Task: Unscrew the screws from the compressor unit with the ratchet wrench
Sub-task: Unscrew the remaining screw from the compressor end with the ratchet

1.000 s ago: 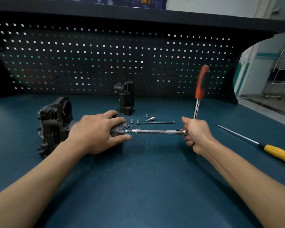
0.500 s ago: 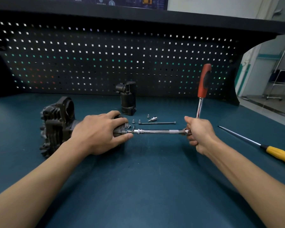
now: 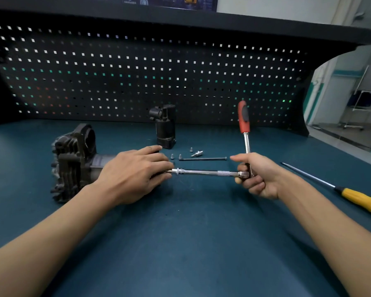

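The dark finned compressor unit (image 3: pixel 73 159) lies on its side at the left of the bench. My left hand (image 3: pixel 135 174) lies over its right end, fingers wrapped down around it. A long chrome extension bar (image 3: pixel 206 173) runs from that end to the ratchet wrench (image 3: pixel 244 127), whose red and black handle stands nearly upright. My right hand (image 3: pixel 255 174) grips the wrench at its head, fingers curled round it. Loose small screws (image 3: pixel 176 156) and a long thin bolt (image 3: pixel 202 159) lie just behind the bar.
A black cylindrical part (image 3: pixel 165 127) stands behind the hands. A small metal fitting (image 3: pixel 197 153) lies by the screws. A yellow-handled screwdriver (image 3: pixel 351 195) lies at the right. The black pegboard (image 3: pixel 137 78) closes the back; the bench edge falls away at far right.
The wrench handle has swung a little to the left, from leaning right to leaning slightly left. My left hand has stayed on the compressor.
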A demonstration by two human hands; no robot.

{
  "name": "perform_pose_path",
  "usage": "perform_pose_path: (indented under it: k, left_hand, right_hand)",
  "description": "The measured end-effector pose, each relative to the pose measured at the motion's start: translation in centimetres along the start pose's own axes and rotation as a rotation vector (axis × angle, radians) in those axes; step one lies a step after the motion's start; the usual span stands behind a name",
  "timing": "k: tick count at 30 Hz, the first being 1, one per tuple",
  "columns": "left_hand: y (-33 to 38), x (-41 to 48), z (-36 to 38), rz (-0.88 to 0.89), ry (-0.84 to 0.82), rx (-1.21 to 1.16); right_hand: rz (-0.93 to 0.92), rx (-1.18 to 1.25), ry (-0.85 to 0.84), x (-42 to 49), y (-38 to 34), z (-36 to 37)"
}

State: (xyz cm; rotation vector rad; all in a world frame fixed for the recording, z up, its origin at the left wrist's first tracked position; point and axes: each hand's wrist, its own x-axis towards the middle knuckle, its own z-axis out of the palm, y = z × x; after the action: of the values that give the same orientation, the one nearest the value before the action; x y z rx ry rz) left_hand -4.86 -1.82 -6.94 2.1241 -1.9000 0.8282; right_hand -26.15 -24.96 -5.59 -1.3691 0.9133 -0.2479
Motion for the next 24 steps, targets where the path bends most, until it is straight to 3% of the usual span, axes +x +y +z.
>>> perform_pose_path:
  k: [5, 10, 24]
  left_hand:
    - [0.3, 0.2, -0.4, -0.007, -0.021, -0.028]
    - [0.3, -0.1, -0.5, -0.003, -0.035, -0.014]
    - [-1.2, -0.4, 0.0, -0.015, -0.049, 0.016]
  right_hand:
    - [0.068, 0.069, -0.132, -0.1, -0.4, -1.1]
    - [0.056, 0.054, -0.128, 0.2, 0.3, -0.9]
    - [-0.516, 0.017, 0.112, 1.8, 2.8, 1.6]
